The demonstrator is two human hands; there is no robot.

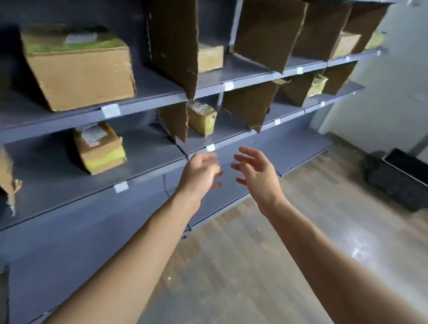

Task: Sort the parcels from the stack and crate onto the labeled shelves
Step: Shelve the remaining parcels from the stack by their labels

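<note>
Both hands empty. Left hand (pixel 201 171) and right hand (pixel 256 175) hover close together just in front of a lower shelf lip, fingers loosely spread, palms roughly facing, gripping nothing.

Parcels lie on the shelves (pixel 159 90): large box (pixel 77 68) on the middle tier, taped parcel (pixel 99 147) a tier below, small parcel (pixel 201 118) beside the cardboard dividers (pixel 173 36). More sit further right.

Judged: between parcels, the next one yet to be fetched. Dark crate (pixel 411 180) sits on the floor (pixel 250 258) far right, well apart from the hands; contents probably low inside, view too blurred to tell.

Doing it well: read the parcel's slip first, match it to the white labels (pixel 210 147), seat the box fully behind the lip, clear of the ragged, leaning dividers.

Grey-blue metal shelving. Pale plank floor with sheen. Plain light wall (pixel 414 77).
</note>
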